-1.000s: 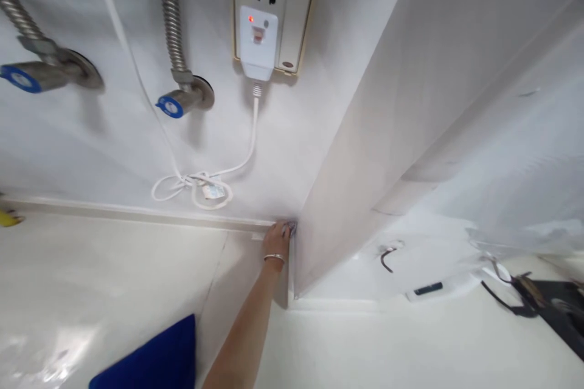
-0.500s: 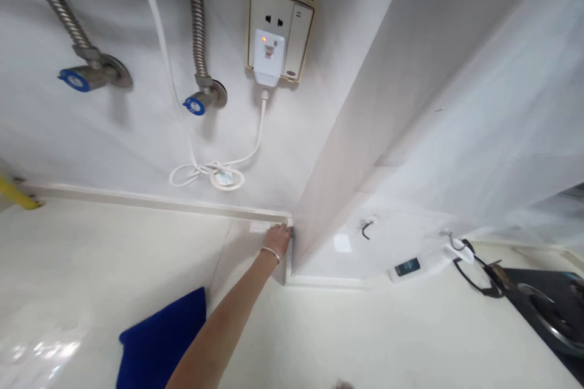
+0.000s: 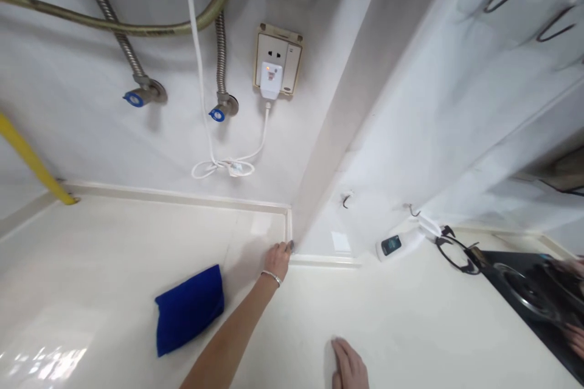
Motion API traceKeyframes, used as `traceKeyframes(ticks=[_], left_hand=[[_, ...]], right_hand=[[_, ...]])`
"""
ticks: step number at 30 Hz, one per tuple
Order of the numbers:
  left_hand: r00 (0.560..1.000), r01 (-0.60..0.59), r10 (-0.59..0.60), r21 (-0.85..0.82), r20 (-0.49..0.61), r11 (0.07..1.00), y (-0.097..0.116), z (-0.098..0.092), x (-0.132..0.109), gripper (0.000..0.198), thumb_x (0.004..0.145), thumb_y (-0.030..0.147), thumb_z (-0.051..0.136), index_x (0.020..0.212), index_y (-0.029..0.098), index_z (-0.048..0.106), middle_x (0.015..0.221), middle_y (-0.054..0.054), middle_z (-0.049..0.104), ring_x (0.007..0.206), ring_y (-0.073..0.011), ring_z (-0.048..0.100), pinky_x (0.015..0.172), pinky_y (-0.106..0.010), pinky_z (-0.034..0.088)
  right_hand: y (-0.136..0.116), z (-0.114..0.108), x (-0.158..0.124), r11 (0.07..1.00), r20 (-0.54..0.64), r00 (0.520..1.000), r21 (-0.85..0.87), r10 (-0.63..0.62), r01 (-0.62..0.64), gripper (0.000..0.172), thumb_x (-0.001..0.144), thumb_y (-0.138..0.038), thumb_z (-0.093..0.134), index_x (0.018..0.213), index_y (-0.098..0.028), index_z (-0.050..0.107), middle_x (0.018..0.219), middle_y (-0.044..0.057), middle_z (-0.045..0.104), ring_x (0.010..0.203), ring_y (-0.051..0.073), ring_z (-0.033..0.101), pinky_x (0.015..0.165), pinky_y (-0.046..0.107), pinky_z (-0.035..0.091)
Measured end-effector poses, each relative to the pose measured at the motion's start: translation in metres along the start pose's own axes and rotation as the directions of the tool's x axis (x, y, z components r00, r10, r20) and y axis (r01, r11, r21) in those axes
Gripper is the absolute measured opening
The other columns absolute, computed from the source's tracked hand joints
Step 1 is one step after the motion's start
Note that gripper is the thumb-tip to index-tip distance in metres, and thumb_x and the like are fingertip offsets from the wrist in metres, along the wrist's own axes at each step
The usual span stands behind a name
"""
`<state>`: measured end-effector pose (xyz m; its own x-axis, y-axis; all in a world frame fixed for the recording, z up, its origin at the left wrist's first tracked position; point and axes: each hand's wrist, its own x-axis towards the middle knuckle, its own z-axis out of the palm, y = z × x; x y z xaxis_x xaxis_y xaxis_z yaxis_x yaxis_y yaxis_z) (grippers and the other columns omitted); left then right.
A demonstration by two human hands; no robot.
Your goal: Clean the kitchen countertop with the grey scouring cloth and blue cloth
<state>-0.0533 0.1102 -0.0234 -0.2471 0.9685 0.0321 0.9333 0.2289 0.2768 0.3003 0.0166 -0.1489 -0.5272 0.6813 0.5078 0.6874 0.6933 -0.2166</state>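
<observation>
My left hand (image 3: 277,258), with a bracelet at the wrist, reaches to the foot of the wall pillar (image 3: 314,194). Its fingers are closed around a small grey piece (image 3: 291,247), mostly hidden, pressed against the white edging strip (image 3: 288,225) by the corner. On the white countertop (image 3: 410,322) at the bottom rests my right hand (image 3: 350,366), fingers stretched out and holding nothing. Left of my forearm lies a folded blue cloth (image 3: 189,310).
Above are a socket with a white plug (image 3: 271,80), a bundled cord (image 3: 223,167), blue-handled valves (image 3: 135,97) and a yellow pipe (image 3: 34,161). To the right stand a white device with a screen (image 3: 391,246), a black stove (image 3: 524,285) and another person's hands (image 3: 575,337).
My left hand has slid along the pillar's foot towards me, to its near corner. More of my right hand now shows on the countertop. The camera view has shifted and takes in more.
</observation>
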Motion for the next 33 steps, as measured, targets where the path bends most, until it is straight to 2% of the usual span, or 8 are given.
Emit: traceKeyframes(ticks=[4,9,13,16,18,21,28,33], left_hand=[[0.999,0.043,-0.043,-0.013,-0.016,0.999,0.017,0.008,-0.022,0.048,0.093,0.007,0.042,0.136,0.018,0.062,0.107,-0.016,0.068,0.104,-0.0261,0.064,0.088,-0.039,0.054],[1.0,0.027,-0.029,-0.103,-0.011,0.994,0.042,0.024,-0.075,0.043,0.091,0.007,0.049,0.118,0.029,0.074,0.107,-0.01,0.071,0.106,-0.024,0.065,0.091,-0.037,0.054],[0.996,0.069,-0.078,-0.221,-0.032,0.973,0.034,0.022,-0.098,0.043,0.095,0.015,0.048,0.125,0.035,0.071,0.108,-0.005,0.074,0.099,-0.0201,0.068,0.092,-0.033,0.054],[0.976,0.168,-0.203,-0.318,-0.078,0.933,0.013,0.004,-0.085,0.043,0.1,0.026,0.041,0.136,0.033,0.064,0.122,-0.007,0.073,0.105,-0.0209,0.068,0.096,-0.035,0.055],[0.954,0.221,-0.281,-0.382,-0.108,0.897,0.003,-0.009,-0.067,0.041,0.101,0.029,0.039,0.134,0.032,0.064,0.13,-0.007,0.071,0.114,-0.0217,0.066,0.102,-0.037,0.053],[0.921,0.277,-0.371,-0.47,-0.119,0.838,0.003,-0.019,-0.04,0.038,0.099,0.034,0.041,0.127,0.029,0.067,0.125,-0.008,0.072,0.117,-0.0232,0.065,0.103,-0.039,0.052],[0.84,0.426,-0.542,-0.615,-0.003,0.664,0.037,0.013,-0.01,0.036,0.096,0.037,0.053,0.123,0.016,0.064,0.122,-0.013,0.07,0.12,-0.0265,0.063,0.099,-0.044,0.053],[0.782,0.51,-0.615,-0.671,0.101,0.538,0.038,0.026,-0.005,0.039,0.1,0.042,0.05,0.128,0.017,0.061,0.131,-0.012,0.067,0.116,-0.0226,0.064,0.098,-0.045,0.055]], right_hand=[[0.006,0.001,-0.002,0.999,0.006,0.999,-0.01,-0.053,0.053,0.077,0.085,-0.006,0.047,0.158,-0.03,0.039,0.133,0.009,0.069,0.114,0.028,0.07,0.089,0.04,0.06],[-0.001,-0.002,0.002,0.999,-0.001,0.999,0.007,-0.041,0.041,0.068,0.087,-0.008,0.046,0.152,-0.029,0.046,0.134,0.009,0.068,0.118,0.027,0.069,0.094,0.04,0.059],[-0.008,-0.004,0.007,0.999,-0.031,0.999,0.022,-0.03,0.031,0.063,0.087,-0.006,0.045,0.147,-0.026,0.051,0.134,0.009,0.068,0.119,0.026,0.067,0.095,0.039,0.058],[-0.014,-0.004,0.009,0.999,-0.07,0.997,0.044,0.01,-0.007,0.061,0.088,-0.006,0.042,0.144,-0.025,0.053,0.133,0.009,0.067,0.118,0.025,0.066,0.096,0.041,0.057],[-0.017,-0.004,0.01,0.998,-0.075,0.997,0.056,0.033,-0.029,0.061,0.088,-0.005,0.041,0.144,-0.026,0.053,0.133,0.009,0.066,0.119,0.025,0.065,0.098,0.042,0.057],[-0.02,-0.005,0.011,0.997,-0.059,0.997,0.062,0.047,-0.043,0.063,0.087,-0.004,0.041,0.145,-0.026,0.053,0.135,0.008,0.065,0.122,0.025,0.063,0.1,0.043,0.056],[-0.022,-0.01,0.012,0.996,-0.018,0.997,0.064,0.069,-0.068,0.061,0.087,-0.003,0.04,0.144,-0.023,0.052,0.136,0.009,0.065,0.125,0.024,0.062,0.103,0.043,0.054],[-0.022,-0.016,0.011,0.993,0.045,0.995,0.068,0.091,-0.094,0.059,0.09,-0.005,0.04,0.145,-0.023,0.051,0.139,0.01,0.063,0.127,0.025,0.061,0.105,0.045,0.053]])
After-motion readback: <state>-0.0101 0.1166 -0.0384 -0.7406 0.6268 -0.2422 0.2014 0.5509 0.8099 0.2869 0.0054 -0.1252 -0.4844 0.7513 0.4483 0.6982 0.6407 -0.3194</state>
